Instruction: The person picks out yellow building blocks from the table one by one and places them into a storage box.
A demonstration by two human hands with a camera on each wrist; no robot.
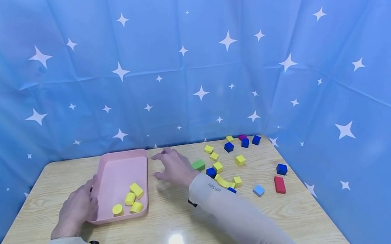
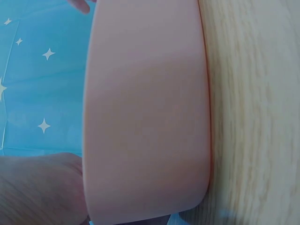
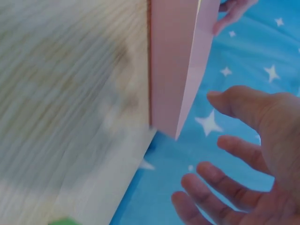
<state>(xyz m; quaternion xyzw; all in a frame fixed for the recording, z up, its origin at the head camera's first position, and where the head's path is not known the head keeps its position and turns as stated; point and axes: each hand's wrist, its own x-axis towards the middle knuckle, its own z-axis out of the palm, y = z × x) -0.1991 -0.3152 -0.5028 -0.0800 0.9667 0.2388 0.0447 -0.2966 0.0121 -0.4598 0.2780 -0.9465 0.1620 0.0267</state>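
Head: tray (image 1: 119,172) gripped at its left rim by left hand (image 1: 75,209); four yellow blocks (image 1: 136,190) held inside. Right hand (image 1: 174,168) partly open, nothing grasped, just right of tray; loose blocks (image 1: 240,160) scattered farther right.

Left wrist: tray's outer wall seen; left hand's fingers hidden.

Right wrist: right hand's fingers seen parted, apart from tray.
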